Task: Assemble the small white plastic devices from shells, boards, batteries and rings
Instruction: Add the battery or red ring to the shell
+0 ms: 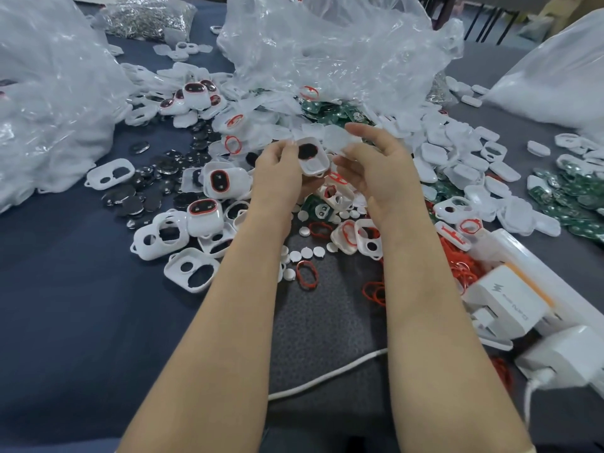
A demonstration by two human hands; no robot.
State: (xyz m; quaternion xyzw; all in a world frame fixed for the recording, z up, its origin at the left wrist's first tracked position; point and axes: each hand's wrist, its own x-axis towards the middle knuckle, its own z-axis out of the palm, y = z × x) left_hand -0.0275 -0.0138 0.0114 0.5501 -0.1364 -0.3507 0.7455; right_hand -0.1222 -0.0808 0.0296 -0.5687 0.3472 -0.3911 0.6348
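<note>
My left hand [279, 173] grips a white shell [313, 155] with a dark round disc in it, inside facing up, above the middle of the table. My right hand [376, 161] is just right of it and pinches a flat white translucent cover piece [338, 137] between thumb and fingers. Below the hands lie loose red rings [307, 273], small white round discs [307, 252], empty white shells [191, 269] and green boards [568, 197]. Dark coin batteries [137, 197] are spread to the left. Several shells with red-ringed dark faces [202, 217] sit left of my left arm.
Large clear plastic bags [327, 44] fill the back and left [49, 93]. A pile of white covers [457, 158] spreads to the right. White boxes and a charger [510, 305] with a white cable [327, 377] sit at the near right. The table cloth [81, 322] is dark blue.
</note>
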